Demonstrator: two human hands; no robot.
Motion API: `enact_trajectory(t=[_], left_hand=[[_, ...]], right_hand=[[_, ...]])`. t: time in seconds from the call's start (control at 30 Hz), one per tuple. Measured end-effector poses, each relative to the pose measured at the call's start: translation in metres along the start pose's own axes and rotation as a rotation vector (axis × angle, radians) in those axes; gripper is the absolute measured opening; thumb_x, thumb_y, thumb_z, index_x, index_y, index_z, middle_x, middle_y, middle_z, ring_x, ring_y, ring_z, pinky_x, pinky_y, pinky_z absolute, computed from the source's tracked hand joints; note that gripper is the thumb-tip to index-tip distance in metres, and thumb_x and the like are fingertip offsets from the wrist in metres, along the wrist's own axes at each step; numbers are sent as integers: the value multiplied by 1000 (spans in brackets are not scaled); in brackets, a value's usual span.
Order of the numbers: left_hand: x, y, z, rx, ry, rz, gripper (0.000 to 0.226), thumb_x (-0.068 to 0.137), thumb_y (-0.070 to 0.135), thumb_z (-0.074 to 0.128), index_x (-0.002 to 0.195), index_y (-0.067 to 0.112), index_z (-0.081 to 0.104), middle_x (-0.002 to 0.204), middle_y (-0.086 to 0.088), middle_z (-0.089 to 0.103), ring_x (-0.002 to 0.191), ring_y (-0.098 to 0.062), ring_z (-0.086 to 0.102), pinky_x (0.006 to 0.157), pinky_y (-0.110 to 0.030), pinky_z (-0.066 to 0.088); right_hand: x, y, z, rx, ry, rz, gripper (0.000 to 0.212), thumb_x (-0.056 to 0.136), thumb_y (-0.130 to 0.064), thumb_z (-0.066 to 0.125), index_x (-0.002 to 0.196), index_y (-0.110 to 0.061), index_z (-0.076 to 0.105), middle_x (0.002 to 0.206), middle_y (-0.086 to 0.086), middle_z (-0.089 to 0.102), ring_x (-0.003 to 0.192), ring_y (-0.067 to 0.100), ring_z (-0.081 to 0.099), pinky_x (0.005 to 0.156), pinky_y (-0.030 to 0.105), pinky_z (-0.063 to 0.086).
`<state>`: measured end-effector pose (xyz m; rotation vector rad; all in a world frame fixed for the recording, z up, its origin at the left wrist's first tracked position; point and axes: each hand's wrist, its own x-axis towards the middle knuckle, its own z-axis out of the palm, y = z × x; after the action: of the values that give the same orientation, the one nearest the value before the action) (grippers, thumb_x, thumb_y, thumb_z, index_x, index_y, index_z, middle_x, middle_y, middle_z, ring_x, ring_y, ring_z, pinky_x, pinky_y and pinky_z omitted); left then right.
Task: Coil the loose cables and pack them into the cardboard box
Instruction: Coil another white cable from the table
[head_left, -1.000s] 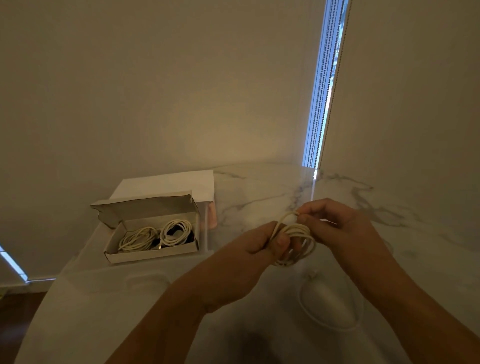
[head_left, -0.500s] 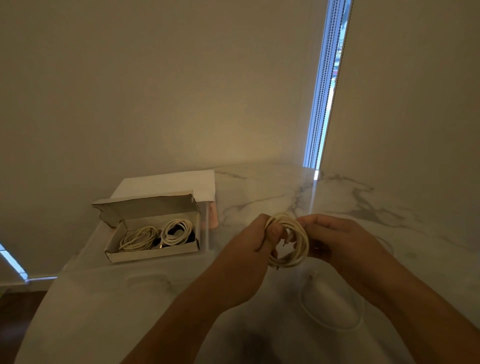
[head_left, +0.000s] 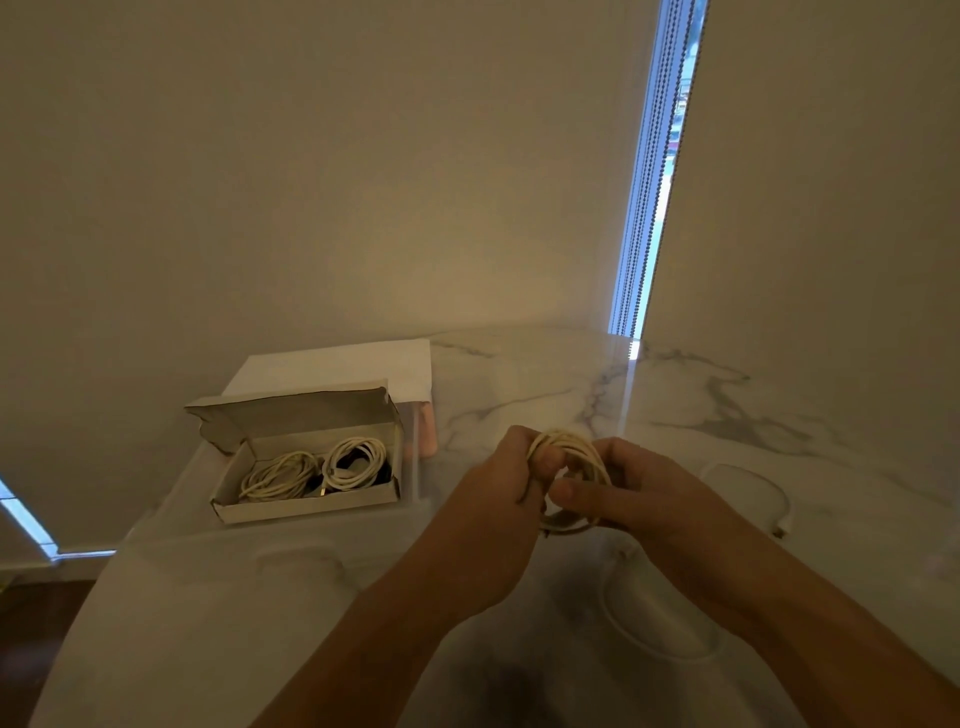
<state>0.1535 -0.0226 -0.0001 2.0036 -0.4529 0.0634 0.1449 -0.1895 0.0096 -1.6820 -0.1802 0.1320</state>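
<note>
Both hands have closed in: left hand (head_left: 498, 499) and right hand (head_left: 639, 493) each grip the white cable coil (head_left: 569, 452) (now tighter) above the desk (head_left: 519, 374), right of the cardboard box (head_left: 306, 506).

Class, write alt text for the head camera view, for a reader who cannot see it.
Two hands, left hand and right hand, hold a coiled white cable above a marble table. To the left, an open cardboard box holds two coiled cables.
</note>
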Motion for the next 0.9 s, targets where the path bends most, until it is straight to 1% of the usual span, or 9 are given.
enact_trajectory(t=[0.13,0.27,0.37,0.43,0.53,0.6,0.67,0.8,0.9], left_hand=[[3,2,-2,-22,29,21,10,103,37,35,99,39,44,87,13,61,79,12,62,63,-9,50],[1,2,-4,-18,28,35,18,104,36,33,115,32,46,90,13,61,84,9,61,66,-11,51],[0,2,-4,-12,42,50,22,105,35,32,117,28,48,87,9,61,79,7,61,64,-12,50],[0,2,-4,-16,59,47,24,105,36,32,117,25,50,86,7,61,76,5,60,63,-11,48],[0,2,-5,-7,75,25,25,105,35,32,115,24,52,79,9,57,69,6,57,60,-10,45],[0,1,-5,1,90,2,24,105,37,32,112,26,53,79,7,57,66,2,54,59,-11,44],[1,-1,-5,-1,106,-17,25,104,41,32,109,29,54,80,7,58,66,-1,53,59,-12,43],[2,-1,-5,-6,123,-51,24,103,43,36,114,31,54,84,8,61,72,-3,58,63,-15,45],[2,1,-6,-42,115,-62,27,100,43,43,125,33,48,87,8,64,78,4,62,67,-12,51]], right_hand=[[1,1,8,110,54,-1,64,66,-13,80,123,-12,52,98,9,75,90,25,72,90,47,56],[1,2,9,39,63,-55,70,63,-19,81,123,-20,46,97,8,74,88,23,72,82,39,60],[1,5,9,-40,83,-131,53,74,-18,77,116,-22,45,95,5,74,84,23,72,81,38,59],[0,6,9,-129,123,-193,40,82,-25,71,110,-25,44,91,1,75,82,18,72,78,31,58],[-3,8,10,-398,241,-336,26,83,-36,68,98,-32,47,88,-9,70,86,4,67,74,16,53],[-4,6,10,-521,306,-407,21,82,-44,65,94,-37,51,90,-16,64,89,1,62,74,14,51],[-4,5,8,-596,361,-464,25,80,-53,58,96,-34,56,94,-18,60,88,2,60,74,16,50],[-3,2,6,-655,416,-544,30,83,-49,52,95,-24,64,92,-15,60,85,1,59,73,16,51],[-4,2,7,-610,442,-537,13,88,-34,60,97,-25,64,90,-17,64,87,0,61,77,9,48]])
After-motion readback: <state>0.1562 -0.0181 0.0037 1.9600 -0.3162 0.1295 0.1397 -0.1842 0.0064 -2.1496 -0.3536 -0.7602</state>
